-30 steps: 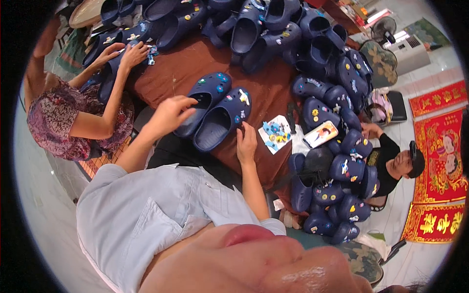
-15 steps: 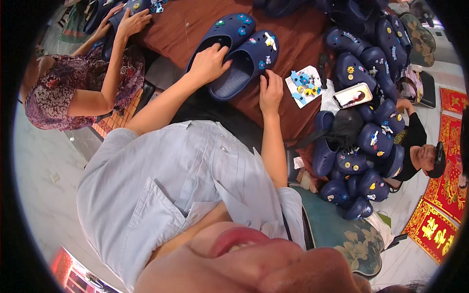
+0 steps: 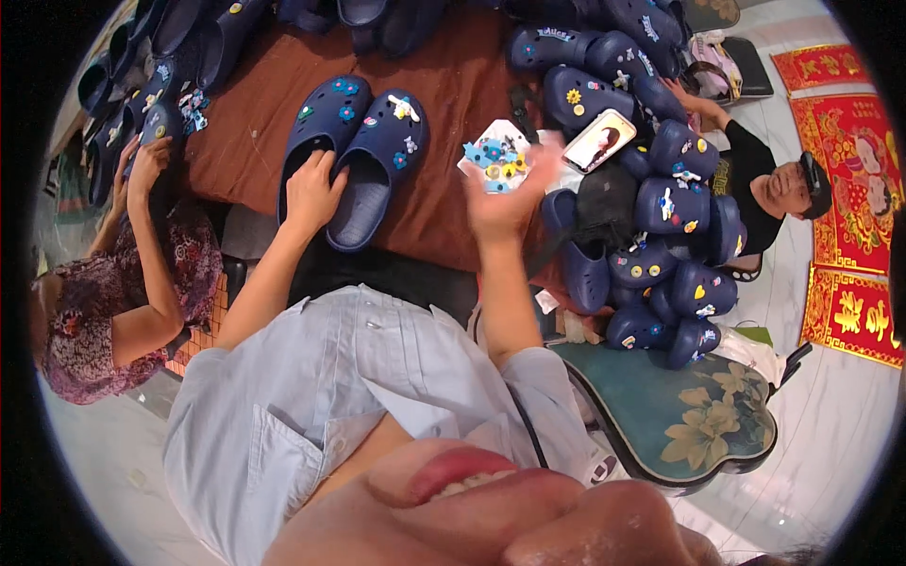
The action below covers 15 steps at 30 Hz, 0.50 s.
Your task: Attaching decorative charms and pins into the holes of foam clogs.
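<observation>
Two navy clogs stand side by side, toes away from me: a left clog (image 3: 326, 118) and a right clog (image 3: 370, 179), both with small charms on their tops. My left hand (image 3: 313, 196) grips the inner rim of the left clog, fingers inside its opening and thumb toward the other clog. To the right lies a white sheet (image 3: 472, 157) bearing several blue and yellow charms (image 3: 493, 153). Blurred by motion, my right hand (image 3: 510, 200) is at the sheet's near right edge, thumb and fingers apart; I see nothing held in it.
A brown cloth (image 3: 255, 141) covers the table. Many navy clogs (image 3: 672, 205) are piled at the right, around a phone (image 3: 599, 141) and a black bag (image 3: 606, 208). A co-worker's hands (image 3: 146, 170) handle clogs at the left. Another person (image 3: 755, 184) is beyond the pile. A flowered chair (image 3: 679, 406) stands near right.
My right hand has left the side of the right clog and moved right to the charm sheet, its fingers spreading. My left hand stays at the left clog. The whole view has shifted.
</observation>
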Available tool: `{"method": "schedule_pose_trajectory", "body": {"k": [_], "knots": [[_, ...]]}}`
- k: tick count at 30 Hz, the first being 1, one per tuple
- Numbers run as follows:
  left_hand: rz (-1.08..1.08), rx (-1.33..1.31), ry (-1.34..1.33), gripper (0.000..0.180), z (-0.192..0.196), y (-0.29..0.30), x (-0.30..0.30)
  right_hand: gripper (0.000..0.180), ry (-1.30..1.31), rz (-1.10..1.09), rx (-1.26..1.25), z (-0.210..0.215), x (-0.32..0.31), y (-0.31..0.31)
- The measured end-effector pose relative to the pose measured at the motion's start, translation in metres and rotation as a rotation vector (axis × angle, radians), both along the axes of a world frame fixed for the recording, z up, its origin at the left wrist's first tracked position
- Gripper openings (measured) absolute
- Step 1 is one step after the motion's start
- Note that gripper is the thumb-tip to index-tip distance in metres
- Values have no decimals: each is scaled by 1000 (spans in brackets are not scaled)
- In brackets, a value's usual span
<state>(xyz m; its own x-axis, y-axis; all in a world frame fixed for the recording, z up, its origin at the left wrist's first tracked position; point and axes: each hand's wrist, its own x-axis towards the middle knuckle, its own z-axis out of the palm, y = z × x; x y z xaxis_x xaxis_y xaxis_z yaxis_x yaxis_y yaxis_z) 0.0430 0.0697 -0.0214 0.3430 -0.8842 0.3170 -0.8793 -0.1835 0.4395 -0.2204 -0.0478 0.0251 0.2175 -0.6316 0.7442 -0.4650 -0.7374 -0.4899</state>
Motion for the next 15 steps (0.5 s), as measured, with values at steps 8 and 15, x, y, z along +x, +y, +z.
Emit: {"method": "schedule_pose_trajectory", "body": {"k": [8, 15], "knots": [[-6, -45, 0, 24, 10, -8, -3, 49, -449, -337, -547, 174, -94, -44], [21, 0, 15, 22, 10, -3, -4, 46, -225, -532, -654, 161, -63, -39]]}}
